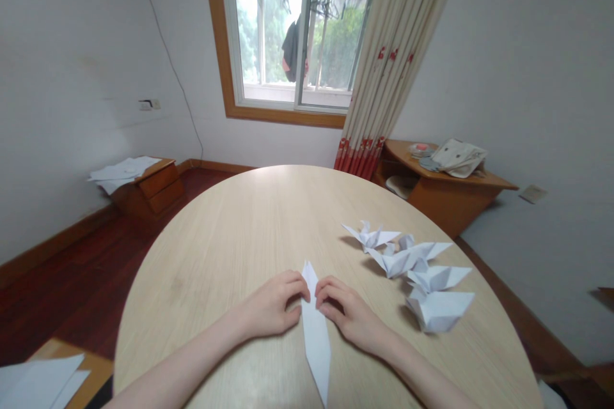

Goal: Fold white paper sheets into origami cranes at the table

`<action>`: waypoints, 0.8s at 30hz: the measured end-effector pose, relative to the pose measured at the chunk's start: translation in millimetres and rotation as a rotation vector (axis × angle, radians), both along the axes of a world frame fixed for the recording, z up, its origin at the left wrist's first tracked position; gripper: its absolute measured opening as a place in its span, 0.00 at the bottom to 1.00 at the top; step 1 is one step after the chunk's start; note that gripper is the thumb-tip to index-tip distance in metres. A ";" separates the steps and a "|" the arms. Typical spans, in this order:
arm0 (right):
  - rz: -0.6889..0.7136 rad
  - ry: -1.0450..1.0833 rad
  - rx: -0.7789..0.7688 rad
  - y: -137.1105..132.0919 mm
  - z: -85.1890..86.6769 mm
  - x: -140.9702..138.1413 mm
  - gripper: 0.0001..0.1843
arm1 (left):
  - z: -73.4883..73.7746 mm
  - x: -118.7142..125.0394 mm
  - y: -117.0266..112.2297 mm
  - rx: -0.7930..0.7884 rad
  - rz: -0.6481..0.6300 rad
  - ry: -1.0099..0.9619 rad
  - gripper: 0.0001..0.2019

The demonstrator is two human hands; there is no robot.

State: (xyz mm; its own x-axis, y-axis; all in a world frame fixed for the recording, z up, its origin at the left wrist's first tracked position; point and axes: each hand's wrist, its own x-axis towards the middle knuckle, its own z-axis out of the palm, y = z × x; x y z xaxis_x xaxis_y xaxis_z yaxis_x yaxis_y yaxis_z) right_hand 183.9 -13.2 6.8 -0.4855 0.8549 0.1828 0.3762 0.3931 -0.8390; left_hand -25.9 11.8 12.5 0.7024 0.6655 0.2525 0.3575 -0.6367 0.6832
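A long, narrow piece of folded white paper lies on the table in front of me, pointed at both ends, its far tip split in two. My left hand is at its left edge, fingers curled onto the paper near the far end and the thumb lower down. From the other side, my right hand grips the right edge with bent fingers, the thumb tucked close to them. Fingertip contact underneath the paper is hidden. To the right stand several folded paper cranes, loosely lined up, the nearest one with broad wings.
The round wooden table fills the middle. White sheets lie at the lower left and on a small drawer cabinet. A corner cabinet with a cloth bag stands at right, beside a curtain and window.
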 end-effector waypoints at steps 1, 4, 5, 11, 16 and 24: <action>0.016 0.001 -0.025 0.3 1.9 1.4 0.09 | 2.6 -0.6 -1.0 -0.019 -0.011 0.005 0.14; 0.068 -0.001 -0.078 1.2 6.6 6.3 0.10 | 9.2 -2.8 -2.7 -0.078 -0.036 0.023 0.17; 0.084 -0.001 -0.090 1.4 7.8 7.9 0.11 | 10.8 -3.4 -2.8 -0.093 -0.039 0.027 0.17; 0.115 0.008 -0.100 0.5 9.6 12.1 0.13 | 14.4 -5.0 -3.1 -0.131 -0.055 0.044 0.19; 0.100 -0.007 -0.088 0.8 7.5 11.1 0.11 | 14.6 -4.7 -3.7 -0.088 -0.095 0.050 0.18; 0.115 -0.002 -0.074 -1.1 16.4 7.8 0.04 | 17.8 -5.1 -3.8 -0.041 -0.109 0.034 0.10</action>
